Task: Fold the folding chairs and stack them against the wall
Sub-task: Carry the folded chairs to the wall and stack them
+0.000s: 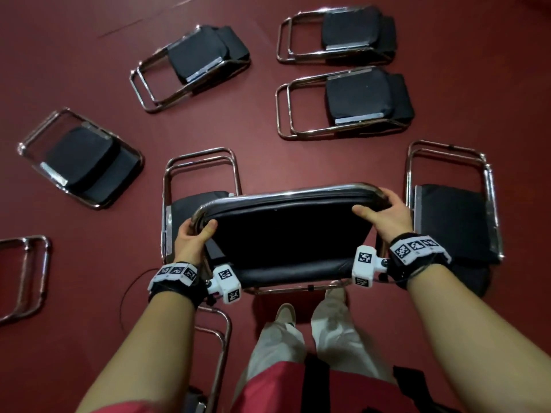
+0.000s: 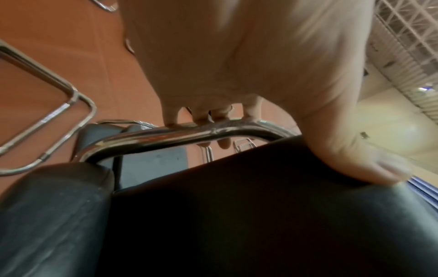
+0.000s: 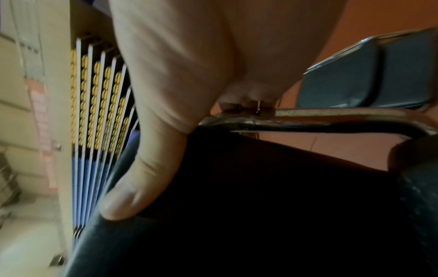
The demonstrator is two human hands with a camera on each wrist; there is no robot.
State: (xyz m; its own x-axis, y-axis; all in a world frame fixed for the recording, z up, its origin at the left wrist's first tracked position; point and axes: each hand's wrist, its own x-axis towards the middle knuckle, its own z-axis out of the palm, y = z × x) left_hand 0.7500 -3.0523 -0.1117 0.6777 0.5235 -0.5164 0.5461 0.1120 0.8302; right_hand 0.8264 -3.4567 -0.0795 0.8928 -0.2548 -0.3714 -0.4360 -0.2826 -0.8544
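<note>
I hold a black padded folding chair (image 1: 286, 234) with a chrome frame in front of my legs. My left hand (image 1: 193, 234) grips the chrome top rail at its left corner, thumb on the black backrest pad (image 2: 237, 187), fingers curled over the chrome rail (image 2: 180, 135). My right hand (image 1: 384, 213) grips the right corner the same way, thumb pressed on the black pad (image 3: 260, 187) and fingers wrapped over the rail (image 3: 331, 120). Whether the held chair is fully folded cannot be told.
Several folded chairs lie flat on the dark red floor (image 1: 89, 70): one at far left-centre (image 1: 83, 159), one at the back (image 1: 193, 61), two at back right (image 1: 343, 34) (image 1: 351, 99), one right (image 1: 456, 210), one under the held chair (image 1: 190, 186). Chrome frames lie at left (image 1: 26, 275) and beside my left forearm (image 1: 220, 338).
</note>
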